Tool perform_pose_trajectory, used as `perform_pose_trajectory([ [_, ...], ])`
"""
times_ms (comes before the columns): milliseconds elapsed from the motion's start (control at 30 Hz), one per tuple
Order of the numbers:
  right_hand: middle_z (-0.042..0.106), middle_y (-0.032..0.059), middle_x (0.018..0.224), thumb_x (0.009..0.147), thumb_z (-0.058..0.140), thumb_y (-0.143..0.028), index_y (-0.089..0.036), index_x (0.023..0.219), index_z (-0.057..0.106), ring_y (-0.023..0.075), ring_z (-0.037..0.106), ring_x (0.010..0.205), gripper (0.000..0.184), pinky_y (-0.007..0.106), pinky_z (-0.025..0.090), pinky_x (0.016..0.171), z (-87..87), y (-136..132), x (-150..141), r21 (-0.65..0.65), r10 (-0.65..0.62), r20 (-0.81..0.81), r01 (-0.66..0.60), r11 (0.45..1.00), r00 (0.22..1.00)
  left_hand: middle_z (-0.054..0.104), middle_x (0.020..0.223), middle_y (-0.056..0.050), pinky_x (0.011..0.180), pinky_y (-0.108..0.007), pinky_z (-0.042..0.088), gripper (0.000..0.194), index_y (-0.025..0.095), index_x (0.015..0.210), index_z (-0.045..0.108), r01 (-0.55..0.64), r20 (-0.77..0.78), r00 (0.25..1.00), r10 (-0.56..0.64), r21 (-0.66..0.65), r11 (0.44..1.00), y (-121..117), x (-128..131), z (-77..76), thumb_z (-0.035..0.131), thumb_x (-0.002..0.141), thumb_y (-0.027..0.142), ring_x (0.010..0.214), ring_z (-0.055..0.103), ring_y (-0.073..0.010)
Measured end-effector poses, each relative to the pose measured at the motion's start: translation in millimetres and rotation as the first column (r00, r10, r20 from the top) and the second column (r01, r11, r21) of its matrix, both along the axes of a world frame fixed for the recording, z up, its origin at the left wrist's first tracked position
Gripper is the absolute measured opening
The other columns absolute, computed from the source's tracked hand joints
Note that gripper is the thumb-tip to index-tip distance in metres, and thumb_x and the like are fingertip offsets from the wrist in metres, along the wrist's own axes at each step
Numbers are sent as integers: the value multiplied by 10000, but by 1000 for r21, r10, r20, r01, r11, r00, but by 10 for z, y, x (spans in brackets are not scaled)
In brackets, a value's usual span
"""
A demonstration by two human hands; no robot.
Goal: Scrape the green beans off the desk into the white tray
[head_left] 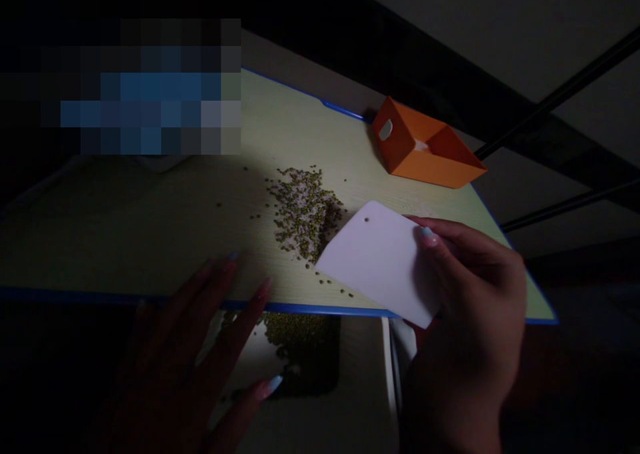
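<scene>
Beans (303, 211), small and green, lie in a loose heap at the middle of the pale bench (150, 241), mixed with finer pale bits. A few stray beans are scattered to the left of the heap and along its near side, and one sits apart on the far side.

The person's right hand (470, 294) comes in from the near right with its fingers clamped on a white card (380, 261), thumb on top and the others along the far side and beneath. The card's left corner is at the near right side of the heap, and its near corner reaches past the bench's blue edging (300, 309). One dark spot shows on the card; whether it is a bean or a hole cannot be told.

The left hand (185, 347) is at the near left, across the near edge, its fingers spread apart and pointing far; whether they touch the bench cannot be told.

Below the near edge is an open pale container (360, 401) with more green beans spread in its far part, partly behind the left hand. An orange box (435, 164) stands at the far right corner of the bench.
</scene>
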State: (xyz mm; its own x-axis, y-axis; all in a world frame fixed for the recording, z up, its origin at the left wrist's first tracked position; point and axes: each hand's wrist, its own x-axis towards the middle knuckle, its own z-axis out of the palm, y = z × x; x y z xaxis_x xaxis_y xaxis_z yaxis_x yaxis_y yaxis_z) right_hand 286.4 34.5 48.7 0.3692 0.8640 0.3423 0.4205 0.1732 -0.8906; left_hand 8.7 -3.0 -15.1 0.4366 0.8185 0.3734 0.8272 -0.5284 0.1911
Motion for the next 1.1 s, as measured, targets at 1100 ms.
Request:
perform_pose_trajectory([
  [1100,805,-23,984,865,733,-275,-340,953,796,198,748,917,126,343,595,763,-2,43,-97,-8,47,1,-47,999,999,210,1614,74,1282,-268,39,640,361,1480,237,-40,227,973,44,-24,999,-35,46,-13,422,925,620,1515,167,-115],
])
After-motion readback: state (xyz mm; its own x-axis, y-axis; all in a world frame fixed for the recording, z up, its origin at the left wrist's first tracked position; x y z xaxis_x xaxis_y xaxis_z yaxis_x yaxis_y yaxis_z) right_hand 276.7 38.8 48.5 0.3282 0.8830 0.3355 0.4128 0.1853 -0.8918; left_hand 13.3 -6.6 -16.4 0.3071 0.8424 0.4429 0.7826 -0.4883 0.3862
